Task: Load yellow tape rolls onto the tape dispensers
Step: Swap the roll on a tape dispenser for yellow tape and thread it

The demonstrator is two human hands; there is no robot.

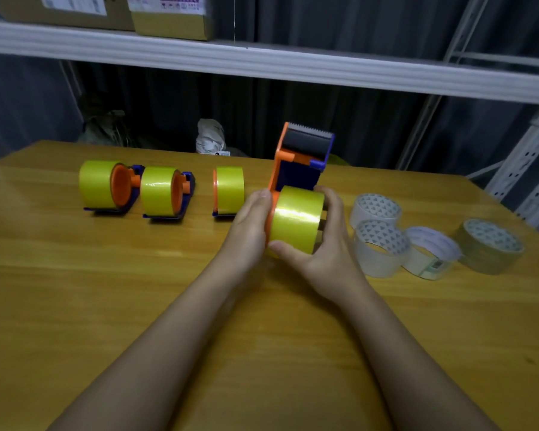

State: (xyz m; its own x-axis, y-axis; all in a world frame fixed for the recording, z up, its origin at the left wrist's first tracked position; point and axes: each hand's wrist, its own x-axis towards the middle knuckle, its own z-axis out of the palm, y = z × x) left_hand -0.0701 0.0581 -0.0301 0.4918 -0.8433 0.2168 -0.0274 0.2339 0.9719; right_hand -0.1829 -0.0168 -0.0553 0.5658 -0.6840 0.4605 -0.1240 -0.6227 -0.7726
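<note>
1. My right hand (316,241) is curled around the yellow tape roll (296,219), thumb on its near edge and fingers wrapped over its far right side.
2. My left hand (251,225) lies flat against the orange side of the tape dispenser (296,163), fingers straight, bracing it rather than gripping.
3. The roll sits between my two hands, at the dispenser's near end; its serrated cutter points up and away from me.
4. The roll's axis runs left to right across me, so I judge the seating push goes leftward, from my right hand toward the orange plate my left hand backs.
5. Whether the roll is fully home on the hub I cannot tell: my hands and the roll itself hide the hub.
6. Three loaded dispensers stand in a row on the wooden table (106,290) to my left: the far-left one (106,188), the middle one (165,192) and the nearest one (227,189), whose base is partly hidden by my left hand.
7. To my right lie four other rolls: two white rolls (377,225), a pale roll (430,253) and a brownish roll (489,245).
</note>
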